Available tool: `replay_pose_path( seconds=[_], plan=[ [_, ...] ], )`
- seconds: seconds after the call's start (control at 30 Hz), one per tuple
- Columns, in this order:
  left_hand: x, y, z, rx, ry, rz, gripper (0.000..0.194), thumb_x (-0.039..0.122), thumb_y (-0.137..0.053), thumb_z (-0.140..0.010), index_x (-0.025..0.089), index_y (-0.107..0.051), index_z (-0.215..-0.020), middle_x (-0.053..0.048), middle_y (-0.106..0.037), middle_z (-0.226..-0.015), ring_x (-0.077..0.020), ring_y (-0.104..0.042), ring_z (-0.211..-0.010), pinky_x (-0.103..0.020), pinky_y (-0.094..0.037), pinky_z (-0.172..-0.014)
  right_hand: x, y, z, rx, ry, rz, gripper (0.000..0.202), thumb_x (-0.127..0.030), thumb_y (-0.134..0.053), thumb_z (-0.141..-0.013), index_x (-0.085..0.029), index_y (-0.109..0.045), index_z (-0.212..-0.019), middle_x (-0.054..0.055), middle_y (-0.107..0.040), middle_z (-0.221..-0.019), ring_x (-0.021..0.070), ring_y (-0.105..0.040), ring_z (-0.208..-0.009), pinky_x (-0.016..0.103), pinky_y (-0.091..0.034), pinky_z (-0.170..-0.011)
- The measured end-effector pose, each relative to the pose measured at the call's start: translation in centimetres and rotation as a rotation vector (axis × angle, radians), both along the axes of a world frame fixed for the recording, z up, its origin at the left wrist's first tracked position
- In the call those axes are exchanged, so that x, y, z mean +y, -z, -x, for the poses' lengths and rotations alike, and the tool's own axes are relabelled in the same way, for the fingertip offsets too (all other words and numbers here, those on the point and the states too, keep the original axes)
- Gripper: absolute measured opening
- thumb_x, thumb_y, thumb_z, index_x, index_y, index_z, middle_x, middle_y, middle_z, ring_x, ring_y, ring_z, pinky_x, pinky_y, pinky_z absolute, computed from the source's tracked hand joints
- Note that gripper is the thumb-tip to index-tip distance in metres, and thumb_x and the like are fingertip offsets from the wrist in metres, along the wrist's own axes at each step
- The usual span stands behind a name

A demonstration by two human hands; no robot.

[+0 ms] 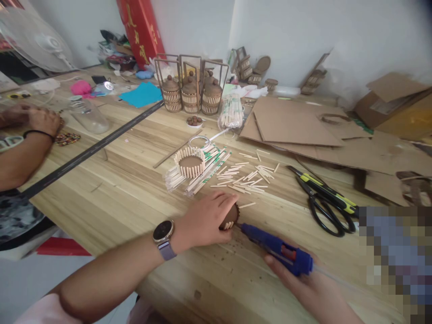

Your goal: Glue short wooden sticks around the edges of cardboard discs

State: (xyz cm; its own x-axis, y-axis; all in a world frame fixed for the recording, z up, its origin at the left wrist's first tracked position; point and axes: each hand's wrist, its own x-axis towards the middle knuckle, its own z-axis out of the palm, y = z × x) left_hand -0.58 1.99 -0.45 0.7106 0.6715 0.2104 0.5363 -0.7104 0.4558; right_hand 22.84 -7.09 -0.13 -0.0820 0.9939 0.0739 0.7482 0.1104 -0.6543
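Centrally, on the near side, the left hand [212, 218] clasps a round brown base [231, 216]; the right hand [305, 281] grips a blue plastic glue gun [270, 240], its nozzle [238, 224] best kept at the rim [239, 210].

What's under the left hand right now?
Part of a round brown piece shows, with a few short pale sticks along its near edge. The left hand covers the rest, so any sticks there can't be seen.

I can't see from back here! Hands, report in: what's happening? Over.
Left hand holding brown disc, short sticks at its edge. Right hand holding blue glue gun, aimed at that edge. Loose sticks beyond, not between them.
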Motion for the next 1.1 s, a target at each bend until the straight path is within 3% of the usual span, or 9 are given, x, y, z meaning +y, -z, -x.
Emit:
replay_pose_path(
  seconds=[0.13, 0.23, 0.33, 0.5, 0.6, 0.73, 0.83, 0.97, 1.1],
  plan=[
    [-0.2, 0.0, -0.1, -0.002, -0.002, -0.020, 0.071, 0.025, -0.069, -0.073, 0.008, -0.036, -0.134, -0.016, -0.053, -0.134, -0.0286, -0.044, -0.127, -0.042, -0.039, -0.109, 0.4, 0.1, -0.8, 0.068, 0.166, 0.088, 0.038, -0.055, -0.059, -0.077, -0.024, -0.074, -0.092, 0.006, -0.078, -0.090, 0.0288, -0.071, -0.083, 0.039, -0.057, -0.075],
    [-0.2, -0.1, -0.1, 0.000, -0.002, -0.034, 0.069, 0.025, -0.069, -0.073, 0.008, -0.038, -0.133, -0.016, -0.054, -0.132, -0.0287, -0.046, -0.126, -0.042, -0.039, -0.109, 1.0, -0.2, -2.0, 0.212, 0.328, 0.155, 0.036, -0.057, -0.061, -0.075, -0.022, -0.071, -0.076, 0.002, -0.071, -0.066, 0.0220, -0.066, -0.062, 0.031, -0.055, -0.058],
    [-0.3, -0.1, -0.2, -0.001, -0.008, -0.014, 0.066, 0.023, -0.068, -0.073, 0.011, -0.039, -0.131, -0.015, -0.055, -0.131, -0.0288, -0.046, -0.125, -0.043, -0.040, -0.107, 1.7, -0.5, -3.4, 0.392, 0.407, 0.322, 0.045, -0.062, -0.063, -0.073, -0.021, -0.059, -0.057, -0.001, -0.059, -0.049, 0.0142, -0.053, -0.045, 0.024, -0.044, -0.041],
    [-0.3, -0.2, -0.1, -0.007, -0.001, 0.004, 0.069, 0.024, -0.066, -0.075, 0.014, -0.034, -0.135, -0.015, -0.054, -0.133, -0.0291, -0.045, -0.127, -0.046, -0.039, -0.107, 2.8, -1.9, -4.7, 0.676, 0.452, 0.513, 0.040, -0.058, -0.075, -0.062, -0.020, -0.069, -0.073, 0.007, -0.074, -0.069, 0.0231, -0.068, -0.061, 0.033, -0.057, -0.055],
    [-0.3, -0.2, -0.1, -0.006, -0.006, 0.000, 0.069, 0.024, -0.066, -0.075, 0.013, -0.034, -0.135, -0.015, -0.054, -0.133, -0.0292, -0.045, -0.127, -0.045, -0.040, -0.107, 3.3, -2.7, -5.6, 0.527, 0.368, 0.422, 0.036, -0.058, -0.068, -0.067, -0.023, -0.070, -0.074, 0.007, -0.077, -0.077, 0.0273, -0.071, -0.069, 0.037, -0.059, -0.062],
    [-0.3, -0.3, -0.1, 0.008, -0.009, 0.004, 0.067, 0.025, -0.067, -0.075, 0.015, -0.035, -0.134, -0.014, -0.054, -0.133, -0.0297, -0.046, -0.127, -0.046, -0.040, -0.107, 3.6, -3.3, -7.0, -0.039, 0.249, 0.246, 0.029, -0.056, -0.060, -0.072, -0.028, -0.071, -0.068, 0.003, -0.075, -0.066, 0.0273, -0.071, -0.059, 0.036, -0.056, -0.052],
    [-0.2, -0.3, -0.1, 0.007, -0.008, 0.005, 0.065, 0.025, -0.066, -0.076, 0.015, -0.036, -0.133, -0.014, -0.054, -0.133, -0.0293, -0.046, -0.127, -0.045, -0.039, -0.108, 3.6, -3.5, -6.8, -0.321, 0.229, 0.094, 0.023, -0.044, -0.056, -0.081, -0.028, -0.070, -0.073, 0.004, -0.071, -0.060, 0.0245, -0.067, -0.051, 0.034, -0.050, -0.045],
    [-0.2, -0.3, -0.1, 0.001, -0.010, 0.011, 0.062, 0.025, -0.065, -0.075, 0.016, -0.039, -0.131, -0.013, -0.054, -0.131, -0.0289, -0.046, -0.126, -0.045, -0.039, -0.108, 4.5, -3.4, -4.0, -0.355, -0.040, -0.251, 0.019, -0.037, -0.052, -0.085, -0.025, -0.065, -0.078, 0.009, -0.073, -0.076, 0.0275, -0.068, -0.073, 0.039, -0.052, -0.064],
    [-0.2, -0.2, -0.1, 0.004, -0.009, 0.012, 0.063, 0.025, -0.066, -0.075, 0.014, -0.039, -0.131, -0.013, -0.055, -0.130, -0.0292, -0.046, -0.126, -0.044, -0.039, -0.107, 6.9, -3.1, -0.2, -0.408, -0.352, -0.198, 0.015, -0.020, -0.051, -0.085, -0.021, -0.063, -0.094, 0.008, -0.072, -0.090, 0.0264, -0.064, -0.088, 0.039, -0.051, -0.074]
  ],
)
